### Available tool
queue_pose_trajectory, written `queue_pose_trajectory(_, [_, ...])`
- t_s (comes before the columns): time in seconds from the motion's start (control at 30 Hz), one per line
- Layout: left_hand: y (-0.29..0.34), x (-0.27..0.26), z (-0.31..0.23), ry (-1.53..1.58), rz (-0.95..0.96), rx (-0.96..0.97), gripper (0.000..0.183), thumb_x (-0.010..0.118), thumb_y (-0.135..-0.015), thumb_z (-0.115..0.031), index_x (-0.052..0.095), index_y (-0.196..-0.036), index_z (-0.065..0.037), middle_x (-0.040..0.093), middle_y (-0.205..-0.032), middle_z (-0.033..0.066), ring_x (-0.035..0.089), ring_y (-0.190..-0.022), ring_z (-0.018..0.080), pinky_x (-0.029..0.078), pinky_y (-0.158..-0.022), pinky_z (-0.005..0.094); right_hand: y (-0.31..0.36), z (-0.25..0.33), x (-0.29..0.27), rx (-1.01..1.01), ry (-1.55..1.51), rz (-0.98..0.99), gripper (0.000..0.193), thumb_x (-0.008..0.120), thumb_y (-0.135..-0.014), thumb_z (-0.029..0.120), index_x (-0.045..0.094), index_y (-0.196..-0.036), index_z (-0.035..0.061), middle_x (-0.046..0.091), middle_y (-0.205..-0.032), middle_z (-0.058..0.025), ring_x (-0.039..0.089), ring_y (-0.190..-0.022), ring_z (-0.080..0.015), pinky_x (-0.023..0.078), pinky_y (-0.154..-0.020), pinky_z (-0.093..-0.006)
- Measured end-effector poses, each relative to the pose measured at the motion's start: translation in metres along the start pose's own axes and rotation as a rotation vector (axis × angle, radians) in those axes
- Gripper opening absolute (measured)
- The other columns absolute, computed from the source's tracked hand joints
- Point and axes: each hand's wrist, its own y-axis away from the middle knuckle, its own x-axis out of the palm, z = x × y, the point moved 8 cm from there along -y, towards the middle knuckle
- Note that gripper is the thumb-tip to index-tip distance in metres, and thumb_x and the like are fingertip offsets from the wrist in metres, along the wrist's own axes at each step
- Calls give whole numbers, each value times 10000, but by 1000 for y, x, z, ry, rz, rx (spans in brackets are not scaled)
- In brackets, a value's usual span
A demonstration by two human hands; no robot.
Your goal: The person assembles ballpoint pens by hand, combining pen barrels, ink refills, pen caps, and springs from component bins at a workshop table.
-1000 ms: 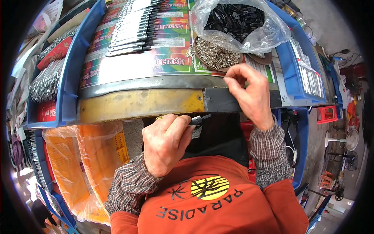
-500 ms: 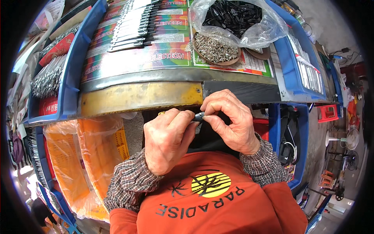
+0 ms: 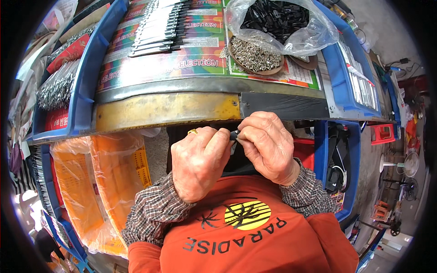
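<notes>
Just below the near edge of the bench, my left hand [image 3: 200, 161] and my right hand [image 3: 269, 148] meet at a small black plastic piece [image 3: 234, 135]. The fingertips of both hands are closed around its two ends, so little of it shows. Its exact kind is too small and covered to make out. A ring is on one of my left fingers. On the bench beyond lie a row of flat silvery pieces with dark ends [image 3: 157, 34], a clear plastic bag [image 3: 314, 38] of black plastic parts [image 3: 275, 20], and a brown dish of small metal pins [image 3: 257, 55].
At the left stands a blue bin [image 3: 84, 98] of metal pieces; at the right, a blue tray [image 3: 334, 68] of pale strips. Below the bench are orange crates [image 3: 79, 191] in clear plastic and a blue bin [image 3: 321, 150]. A worn metal edge [image 3: 168, 110] runs along the bench front.
My hands have drawn closer around the black piece, covering more of it. My right fingers have curled and shifted slightly down. The view has moved a little.
</notes>
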Motion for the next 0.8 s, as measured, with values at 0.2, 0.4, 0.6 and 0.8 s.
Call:
queue_pose_trajectory(0.2, [1,3,2,-17,-16,-2,218,714,-692,-65,598,-875,-45,528,-698,65,566,-594,238,479,-518,346,1,-5,5,17,-18,69,319,689,-636,-64,577,-933,-30,583,-929,-141,599,-847,-318,519,-709,-388])
queue_pose_trajectory(0.4, [1,4,3,-33,-32,3,196,707,-701,-68,589,-857,-51,510,-682,59,558,-581,231,478,-503,341,1,-2,5,22,30,13,212,671,-677,-60,570,-858,-17,602,-887,-141,604,-803,-309,503,-695,-379])
queue_pose_trajectory(0.6, [3,6,5,-47,-41,10,189,701,-705,-65,586,-854,-54,502,-681,57,553,-575,224,475,-492,338,3,-2,10,4,60,86,306,679,-648,-68,576,-935,-41,578,-945,-146,599,-863,-326,525,-720,-389])
queue_pose_trajectory(0.8, [4,6,4,-46,-5,-17,211,705,-705,-39,599,-887,-40,556,-737,75,581,-622,238,480,-538,343,2,-1,10,1,74,116,301,676,-645,-64,576,-928,-47,575,-941,-147,598,-874,-329,528,-729,-382])
